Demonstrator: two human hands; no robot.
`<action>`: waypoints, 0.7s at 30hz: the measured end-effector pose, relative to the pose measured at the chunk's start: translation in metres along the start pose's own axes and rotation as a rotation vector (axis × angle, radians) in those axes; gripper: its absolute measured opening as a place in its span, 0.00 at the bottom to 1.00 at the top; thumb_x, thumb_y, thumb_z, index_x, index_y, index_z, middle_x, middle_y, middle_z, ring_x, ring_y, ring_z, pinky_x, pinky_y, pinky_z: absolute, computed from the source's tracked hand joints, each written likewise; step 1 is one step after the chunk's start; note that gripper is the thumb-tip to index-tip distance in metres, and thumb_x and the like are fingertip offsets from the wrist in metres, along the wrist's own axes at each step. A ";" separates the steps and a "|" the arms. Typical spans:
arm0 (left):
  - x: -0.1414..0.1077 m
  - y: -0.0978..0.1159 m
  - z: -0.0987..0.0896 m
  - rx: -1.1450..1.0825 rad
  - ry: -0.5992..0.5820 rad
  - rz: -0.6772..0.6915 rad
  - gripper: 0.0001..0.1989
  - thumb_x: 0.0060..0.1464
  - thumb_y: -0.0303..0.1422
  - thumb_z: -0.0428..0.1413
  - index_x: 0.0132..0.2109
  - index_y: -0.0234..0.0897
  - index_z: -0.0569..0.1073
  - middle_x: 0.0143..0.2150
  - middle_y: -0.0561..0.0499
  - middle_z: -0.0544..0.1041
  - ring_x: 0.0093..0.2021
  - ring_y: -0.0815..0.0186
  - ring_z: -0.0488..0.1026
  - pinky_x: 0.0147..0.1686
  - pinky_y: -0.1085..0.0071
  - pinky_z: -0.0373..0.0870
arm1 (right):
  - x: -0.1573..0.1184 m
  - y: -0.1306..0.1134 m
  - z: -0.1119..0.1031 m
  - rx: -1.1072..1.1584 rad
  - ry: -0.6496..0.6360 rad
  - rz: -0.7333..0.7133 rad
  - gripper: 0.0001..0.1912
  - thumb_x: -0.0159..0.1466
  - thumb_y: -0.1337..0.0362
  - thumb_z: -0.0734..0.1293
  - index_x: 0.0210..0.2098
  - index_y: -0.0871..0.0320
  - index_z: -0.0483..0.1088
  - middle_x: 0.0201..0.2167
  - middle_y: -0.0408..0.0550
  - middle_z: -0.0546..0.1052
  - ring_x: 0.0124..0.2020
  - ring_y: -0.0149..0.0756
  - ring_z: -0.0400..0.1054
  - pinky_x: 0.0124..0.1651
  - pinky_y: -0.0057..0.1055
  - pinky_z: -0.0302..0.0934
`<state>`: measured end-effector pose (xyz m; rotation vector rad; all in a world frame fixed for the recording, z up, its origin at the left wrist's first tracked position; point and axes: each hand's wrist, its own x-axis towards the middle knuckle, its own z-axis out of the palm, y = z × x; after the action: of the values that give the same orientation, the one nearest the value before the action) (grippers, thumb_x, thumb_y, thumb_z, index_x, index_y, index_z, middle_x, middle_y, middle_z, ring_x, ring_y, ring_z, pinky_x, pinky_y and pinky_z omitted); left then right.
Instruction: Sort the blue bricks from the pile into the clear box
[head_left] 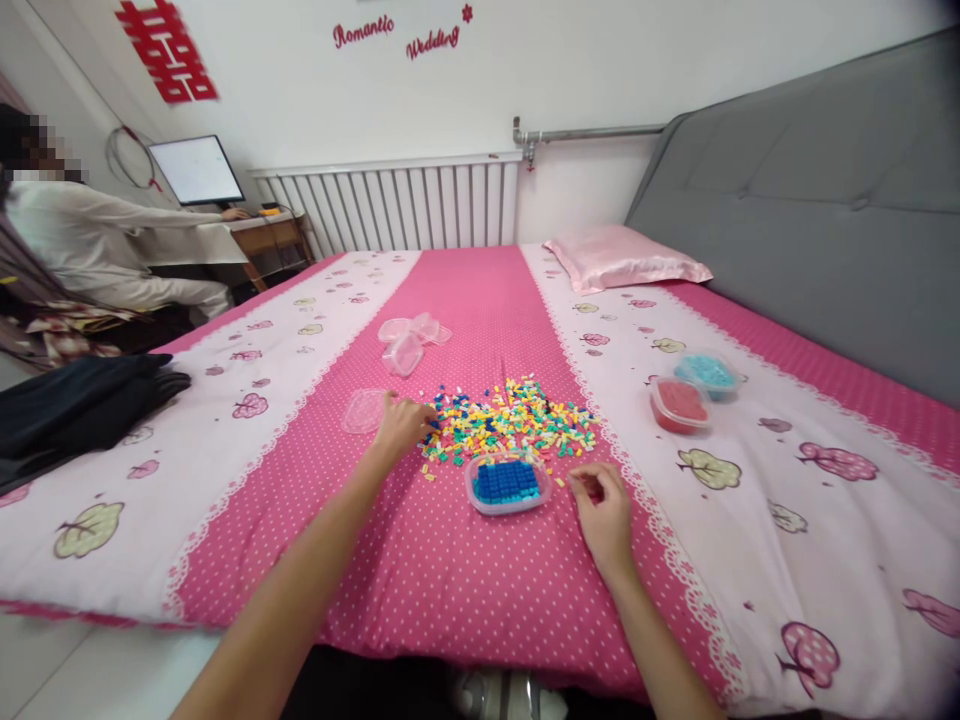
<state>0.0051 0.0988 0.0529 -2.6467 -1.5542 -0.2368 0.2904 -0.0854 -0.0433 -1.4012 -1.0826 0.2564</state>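
Note:
A loose pile of small coloured bricks [510, 420] in yellow, green, blue, white and pink lies on the pink bedspread. My left hand [405, 424] reaches to the pile's left edge, its fingers bent and close together among the bricks; what they pinch is too small to make out. In front of the pile stands a clear plastic box [508, 508] with blue bricks [510, 480] set in rows. To the right of this box, my right hand [606, 505] is curled with thumb and fingertips together. Anything between those fingertips is too small to name.
Clear plastic lids [405, 352] lie beyond the pile, and another lid [363, 411] is beside my left hand. A box of red pieces [679, 405] and one of light blue pieces [707, 374] stand at right. A person [82, 230] sits at a desk on the far left.

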 end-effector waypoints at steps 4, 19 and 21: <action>-0.007 0.000 -0.008 -0.057 0.062 -0.085 0.05 0.54 0.35 0.61 0.38 0.45 0.82 0.37 0.48 0.84 0.41 0.55 0.77 0.59 0.50 0.49 | 0.000 0.002 0.000 0.003 0.023 0.002 0.08 0.64 0.58 0.66 0.34 0.56 0.72 0.32 0.44 0.71 0.33 0.37 0.66 0.38 0.35 0.63; -0.112 0.099 -0.002 -0.526 0.435 -0.179 0.08 0.61 0.40 0.57 0.42 0.48 0.81 0.40 0.52 0.84 0.39 0.60 0.78 0.56 0.53 0.59 | -0.002 -0.011 0.000 -0.004 0.130 -0.052 0.07 0.64 0.60 0.66 0.35 0.54 0.63 0.31 0.41 0.66 0.32 0.36 0.62 0.39 0.35 0.61; -0.130 0.110 -0.002 -0.569 0.497 -0.182 0.09 0.62 0.42 0.57 0.42 0.48 0.81 0.37 0.53 0.83 0.36 0.60 0.77 0.50 0.55 0.62 | -0.009 -0.023 -0.002 -0.012 0.174 -0.060 0.08 0.66 0.59 0.65 0.42 0.54 0.63 0.34 0.42 0.66 0.34 0.36 0.63 0.41 0.35 0.62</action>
<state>0.0389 -0.0677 0.0360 -2.4770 -1.7192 -1.4115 0.2773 -0.0981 -0.0272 -1.3726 -0.9820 0.0826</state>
